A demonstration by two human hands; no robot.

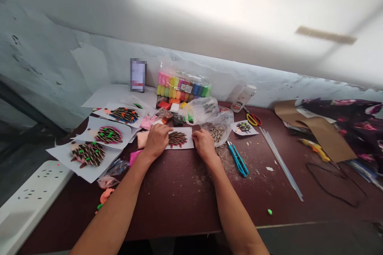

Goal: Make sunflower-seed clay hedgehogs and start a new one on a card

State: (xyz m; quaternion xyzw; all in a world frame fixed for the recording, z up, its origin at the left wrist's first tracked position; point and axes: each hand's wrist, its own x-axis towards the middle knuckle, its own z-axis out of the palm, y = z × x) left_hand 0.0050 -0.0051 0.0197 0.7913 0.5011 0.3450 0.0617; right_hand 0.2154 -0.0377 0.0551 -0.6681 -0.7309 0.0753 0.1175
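Observation:
A white card (186,143) lies on the dark red table, bearing a hedgehog shape of dark seeds on reddish clay (177,138). My left hand (158,140) is at the card's left side, its fingers closed together over the edge; what they hold, if anything, is hidden. At the right edge is my right hand (204,142), thumb and fingers pinched; anything between them is too small to make out. Just beyond my right hand, a clear plastic bag (226,121) holds striped seeds (217,133).
Finished-looking hedgehog cards (103,165) overlap at the left beside a white power strip (50,179). Colored clay packs (182,87) stand at the back. Rightward are a teal cutter (237,159), scissors (253,119), glue sticks (281,163) and a yellow glue gun (317,150).

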